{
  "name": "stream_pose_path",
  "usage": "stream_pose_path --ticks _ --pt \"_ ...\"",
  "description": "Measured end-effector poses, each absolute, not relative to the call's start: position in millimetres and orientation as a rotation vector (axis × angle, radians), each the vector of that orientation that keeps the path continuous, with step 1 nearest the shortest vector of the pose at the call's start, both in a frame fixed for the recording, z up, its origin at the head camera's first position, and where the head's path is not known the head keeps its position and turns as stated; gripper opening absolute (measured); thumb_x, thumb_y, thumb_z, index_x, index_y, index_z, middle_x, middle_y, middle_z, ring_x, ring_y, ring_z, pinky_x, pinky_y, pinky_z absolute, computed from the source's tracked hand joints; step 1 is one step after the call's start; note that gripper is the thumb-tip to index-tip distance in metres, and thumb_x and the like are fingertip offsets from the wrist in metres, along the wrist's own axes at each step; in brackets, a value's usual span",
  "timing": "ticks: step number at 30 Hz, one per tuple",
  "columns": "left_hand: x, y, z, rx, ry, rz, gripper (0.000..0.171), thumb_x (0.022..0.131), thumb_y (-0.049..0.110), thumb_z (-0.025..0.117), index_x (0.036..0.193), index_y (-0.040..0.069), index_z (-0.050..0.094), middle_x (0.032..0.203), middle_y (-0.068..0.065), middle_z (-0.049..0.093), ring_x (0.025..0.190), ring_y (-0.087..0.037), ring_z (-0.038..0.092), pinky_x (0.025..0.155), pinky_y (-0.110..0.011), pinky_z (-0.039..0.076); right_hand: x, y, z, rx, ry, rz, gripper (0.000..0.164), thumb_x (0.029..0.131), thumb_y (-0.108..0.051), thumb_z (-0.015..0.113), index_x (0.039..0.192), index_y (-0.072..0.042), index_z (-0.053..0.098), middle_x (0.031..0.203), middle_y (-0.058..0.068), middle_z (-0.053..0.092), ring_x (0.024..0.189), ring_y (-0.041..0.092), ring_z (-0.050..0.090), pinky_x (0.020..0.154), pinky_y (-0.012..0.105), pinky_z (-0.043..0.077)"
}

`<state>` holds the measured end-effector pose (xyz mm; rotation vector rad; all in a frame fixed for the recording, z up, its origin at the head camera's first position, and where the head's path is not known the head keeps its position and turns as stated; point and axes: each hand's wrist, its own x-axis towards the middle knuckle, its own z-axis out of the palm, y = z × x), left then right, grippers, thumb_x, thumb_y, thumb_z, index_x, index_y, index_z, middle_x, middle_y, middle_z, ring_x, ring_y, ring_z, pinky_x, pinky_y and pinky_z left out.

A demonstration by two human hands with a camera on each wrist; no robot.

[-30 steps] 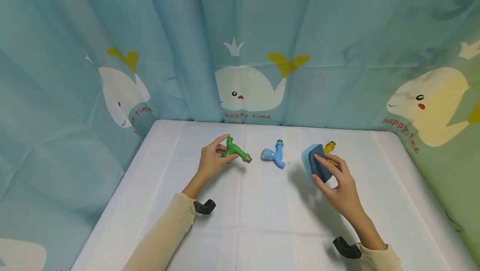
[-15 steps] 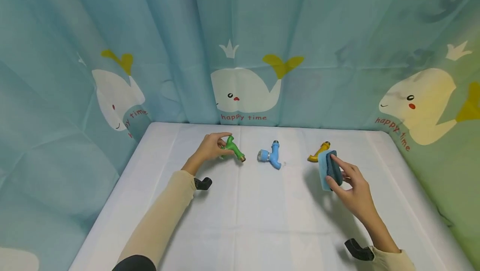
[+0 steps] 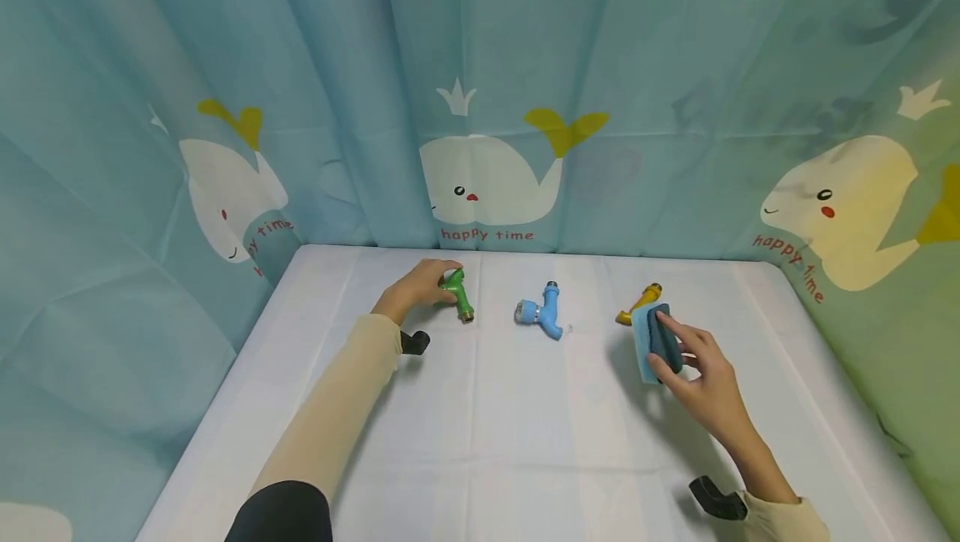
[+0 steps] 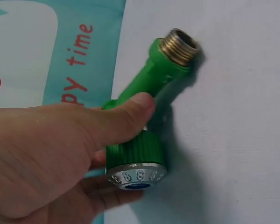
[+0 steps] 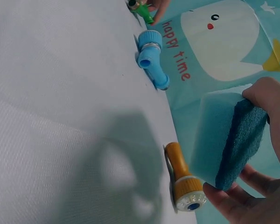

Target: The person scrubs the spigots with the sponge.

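Note:
My left hand [image 3: 420,285] grips a green faucet [image 3: 459,296] at the back left of the white table. In the left wrist view the thumb lies across the green body, beside a ribbed knob with a silver cap, and the brass threaded end points away. My right hand [image 3: 705,375] pinches a blue sponge [image 3: 663,340] by its edges, above the table at the right. The sponge has a light foam side and a dark scouring side. Just behind it lies a yellow faucet [image 3: 640,302], partly covered by the sponge in the head view. A blue faucet [image 3: 549,308] lies between the hands.
The white table [image 3: 480,425] is backed by a blue-green curtain [image 3: 337,150] printed with whales, which also hangs at the left and right. Black wrist mounts [image 3: 716,499] sit on both forearms. The sponge and right hand cast a shadow on the cloth.
My left hand has turned the green faucet so its threaded end points toward me, and has shifted slightly back and left. My right hand has drawn the sponge rightward, uncovering more of the yellow faucet.

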<state>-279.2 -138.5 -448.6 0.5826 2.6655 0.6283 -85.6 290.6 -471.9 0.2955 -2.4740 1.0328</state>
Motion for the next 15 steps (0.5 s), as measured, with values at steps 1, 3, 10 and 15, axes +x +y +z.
stream_pose_path --ticks 1,3,10,15 --pt "-279.5 -138.8 -448.2 0.582 2.662 0.606 0.066 0.096 0.018 0.075 0.154 0.006 0.045 0.143 -0.021 0.055 0.128 -0.035 0.053 0.112 -0.047 0.041 -85.8 290.8 -472.2 0.296 -2.471 1.034 0.070 0.084 0.002 0.080 0.148 -0.014 0.057 0.127 0.020 0.057 0.099 0.007 0.052 0.085 0.003 0.041" --pt "-279.6 -139.9 -448.6 0.590 2.655 0.555 0.064 0.098 0.019 0.072 0.155 0.007 0.044 0.150 -0.020 0.050 0.135 -0.037 0.048 0.115 -0.049 0.037 -86.0 291.1 -472.6 0.297 -2.467 1.031 0.070 0.083 0.002 0.081 0.148 -0.013 0.057 0.126 0.020 0.058 0.099 0.006 0.051 0.085 0.003 0.041" --pt "-273.0 -146.8 -456.4 0.616 2.720 0.603 0.071 0.099 0.030 0.070 0.159 0.013 0.038 0.141 -0.025 0.050 0.127 -0.037 0.049 0.108 -0.053 0.042 -90.7 298.9 -468.1 0.251 -2.471 0.990 0.069 0.084 -0.003 0.081 0.148 -0.015 0.057 0.118 0.018 0.060 0.092 0.007 0.051 0.079 0.008 0.043" --pt "-256.8 -160.1 -459.0 0.595 2.865 0.828 0.078 0.095 0.042 0.074 0.160 0.017 0.038 0.144 -0.026 0.045 0.132 -0.040 0.046 0.108 -0.059 0.042 -102.0 316.9 -460.6 0.249 -2.481 0.914 0.069 0.083 -0.006 0.082 0.147 -0.015 0.058 0.111 0.018 0.060 0.080 0.009 0.049 0.068 0.015 0.042"
